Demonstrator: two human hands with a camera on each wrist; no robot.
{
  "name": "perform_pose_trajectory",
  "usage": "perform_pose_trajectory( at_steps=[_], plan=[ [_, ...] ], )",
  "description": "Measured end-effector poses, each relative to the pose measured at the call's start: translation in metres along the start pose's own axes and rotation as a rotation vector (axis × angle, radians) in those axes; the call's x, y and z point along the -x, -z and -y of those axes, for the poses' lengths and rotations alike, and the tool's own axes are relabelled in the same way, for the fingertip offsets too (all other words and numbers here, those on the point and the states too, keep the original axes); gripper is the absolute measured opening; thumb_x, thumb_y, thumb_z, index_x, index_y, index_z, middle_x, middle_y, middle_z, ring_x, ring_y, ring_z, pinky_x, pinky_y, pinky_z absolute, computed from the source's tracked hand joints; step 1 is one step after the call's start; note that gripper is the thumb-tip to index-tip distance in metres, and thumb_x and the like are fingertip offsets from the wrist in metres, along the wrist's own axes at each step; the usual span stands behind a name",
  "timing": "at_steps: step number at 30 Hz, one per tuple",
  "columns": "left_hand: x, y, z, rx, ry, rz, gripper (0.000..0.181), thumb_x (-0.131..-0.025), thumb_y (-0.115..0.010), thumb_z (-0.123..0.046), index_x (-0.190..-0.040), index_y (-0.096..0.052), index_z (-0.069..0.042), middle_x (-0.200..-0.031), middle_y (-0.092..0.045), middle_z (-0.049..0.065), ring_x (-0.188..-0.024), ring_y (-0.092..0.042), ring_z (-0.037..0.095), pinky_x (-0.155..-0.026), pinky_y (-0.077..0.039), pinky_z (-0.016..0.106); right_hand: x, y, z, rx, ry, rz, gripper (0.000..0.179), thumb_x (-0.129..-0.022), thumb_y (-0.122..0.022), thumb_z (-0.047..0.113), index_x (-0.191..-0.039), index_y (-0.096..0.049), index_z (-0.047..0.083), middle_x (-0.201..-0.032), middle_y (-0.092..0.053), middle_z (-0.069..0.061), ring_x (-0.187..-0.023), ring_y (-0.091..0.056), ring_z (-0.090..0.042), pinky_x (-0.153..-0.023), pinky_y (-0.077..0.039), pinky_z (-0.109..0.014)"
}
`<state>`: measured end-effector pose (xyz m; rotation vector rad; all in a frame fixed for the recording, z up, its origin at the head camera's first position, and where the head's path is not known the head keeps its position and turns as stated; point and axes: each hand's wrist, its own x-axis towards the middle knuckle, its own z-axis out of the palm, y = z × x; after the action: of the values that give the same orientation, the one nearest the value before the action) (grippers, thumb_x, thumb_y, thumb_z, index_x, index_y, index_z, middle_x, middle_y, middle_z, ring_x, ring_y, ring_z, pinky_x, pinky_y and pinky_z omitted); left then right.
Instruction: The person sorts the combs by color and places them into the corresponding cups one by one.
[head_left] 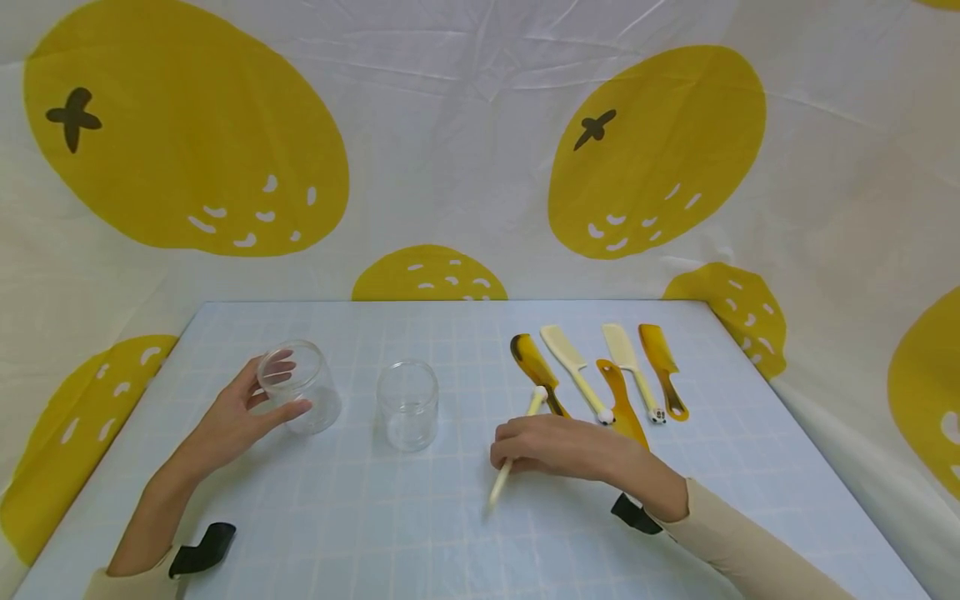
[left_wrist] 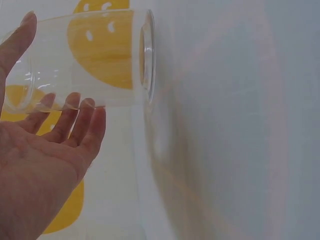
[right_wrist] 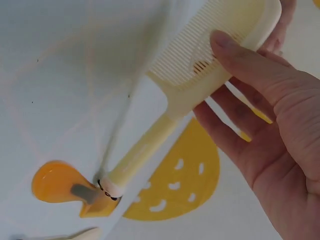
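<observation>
Right grip (head_left: 551, 447) pinches a cream comb (right_wrist: 185, 101) near the other combs (head_left: 618, 392) lying on the counter (head_left: 337, 517); left grip (head_left: 236, 421) curls round a clear glass (head_left: 321, 392), and a second glass (head_left: 408, 408) stands upright between the two grips.

White backdrop (head_left: 450, 167) w/ lg yellow oval prints (head_left: 195, 125) hangs behind & beside pale-blue checked tbl (head_left: 375, 525).

no words or numbers I can read here, maybe faint lettering along the handle (right_wrist: 142, 151) of the cream comb (right_wrist: 184, 101), honestly too blurry in the right wrist view to say, just dark cross marks (head_left: 73, 120) on two yellow fruit prints (head_left: 202, 125) on the backdrop (head_left: 450, 158)
</observation>
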<state>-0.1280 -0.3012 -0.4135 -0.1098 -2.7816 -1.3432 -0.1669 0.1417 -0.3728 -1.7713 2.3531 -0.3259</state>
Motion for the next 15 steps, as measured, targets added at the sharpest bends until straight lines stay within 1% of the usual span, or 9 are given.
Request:
perform_pose_trajectory(
  at_steps=[2,3,5,7,9,10,11,14,15],
  plan=[
    [0.0,0.0,0.0,-0.003,0.004,0.0,0.084,-0.094,-0.075,-0.041,-0.159,-0.03,-0.013,-0.151,-0.045,0.021,-0.137,-0.042,0.04,-0.088,-0.029,-0.004,0.0,0.0,0.0,-0.002,0.027,-0.044,0.011,-0.096,-0.074,0.011,-0.103,-0.069,0.018,-0.097,-0.062,0.009,-0.087,-0.056,-0.002,-0.081,-0.047,-0.008],
    [0.0,0.0,0.0,0.002,0.004,0.002,0.084,-0.094,-0.075,-0.04,-0.159,-0.03,-0.012,-0.151,-0.045,0.022,-0.138,-0.042,0.041,-0.095,-0.035,0.001,0.0,0.001,0.0,0.001,0.042,-0.067,0.011,-0.096,-0.074,0.011,-0.103,-0.069,0.018,-0.097,-0.062,0.008,-0.087,-0.056,-0.002,-0.081,-0.047,-0.008],
    [0.0,0.0,-0.001,0.0,0.01,0.005,0.084,-0.094,-0.075,-0.04,-0.159,-0.029,-0.013,-0.152,-0.044,0.022,-0.138,-0.041,0.042,-0.108,-0.042,0.018,-0.001,0.002,0.0,-0.002,0.064,-0.11,0.013,-0.095,-0.074,0.011,-0.105,-0.069,0.018,-0.097,-0.062,0.008,-0.086,-0.057,-0.002,-0.081,-0.047,-0.007],
    [0.0,0.0,-0.001,-0.006,0.016,0.005,0.084,-0.095,-0.075,-0.041,-0.16,-0.029,-0.014,-0.153,-0.044,0.022,-0.139,-0.041,0.041,-0.113,-0.044,0.039,-0.001,0.004,0.0,-0.016,0.079,-0.145,0.015,-0.095,-0.075,0.011,-0.107,-0.069,0.016,-0.099,-0.064,0.007,-0.087,-0.058,-0.002,-0.082,-0.049,-0.007],
    [0.001,-0.001,-0.001,-0.002,0.013,0.005,0.084,-0.095,-0.075,-0.041,-0.16,-0.028,-0.014,-0.153,-0.043,0.022,-0.139,-0.041,0.041,-0.113,-0.044,0.037,-0.002,0.006,-0.001,-0.028,0.098,-0.177,0.016,-0.095,-0.075,0.01,-0.109,-0.069,0.015,-0.102,-0.066,0.007,-0.088,-0.06,-0.002,-0.084,-0.049,-0.007],
    [0.001,-0.001,-0.001,-0.007,0.014,0.004,0.084,-0.094,-0.075,-0.041,-0.16,-0.029,-0.014,-0.153,-0.044,0.021,-0.139,-0.041,0.04,-0.111,-0.043,0.026,-0.002,0.007,-0.001,-0.031,0.109,-0.193,0.018,-0.094,-0.075,0.009,-0.11,-0.069,0.015,-0.103,-0.067,0.006,-0.088,-0.061,-0.003,-0.085,-0.05,-0.008],
    [0.001,0.0,-0.001,0.006,0.008,0.006,0.084,-0.095,-0.075,-0.04,-0.16,-0.029,-0.013,-0.153,-0.043,0.022,-0.139,-0.04,0.042,-0.112,-0.043,0.028,-0.002,0.008,-0.001,-0.031,0.119,-0.209,0.019,-0.094,-0.075,0.009,-0.111,-0.07,0.015,-0.104,-0.067,0.006,-0.089,-0.062,-0.003,-0.085,-0.05,-0.008],
    [0.001,0.0,0.0,0.009,0.004,0.004,0.082,-0.095,-0.075,-0.039,-0.159,-0.03,-0.014,-0.152,-0.044,0.021,-0.139,-0.041,0.04,-0.097,-0.035,0.003,-0.004,0.011,-0.002,-0.008,0.149,-0.271,0.021,-0.092,-0.077,0.008,-0.111,-0.07,0.014,-0.104,-0.068,0.005,-0.089,-0.063,-0.003,-0.085,-0.051,-0.008],
    [0.0,0.0,0.001,0.016,0.002,0.008,0.082,-0.095,-0.075,-0.038,-0.159,-0.03,-0.013,-0.153,-0.043,0.021,-0.139,-0.04,0.041,-0.103,-0.039,0.009,-0.004,0.012,-0.002,0.004,0.158,-0.293,0.021,-0.092,-0.078,0.009,-0.111,-0.07,0.014,-0.104,-0.068,0.005,-0.088,-0.064,-0.003,-0.084,-0.051,-0.008]
  ],
)
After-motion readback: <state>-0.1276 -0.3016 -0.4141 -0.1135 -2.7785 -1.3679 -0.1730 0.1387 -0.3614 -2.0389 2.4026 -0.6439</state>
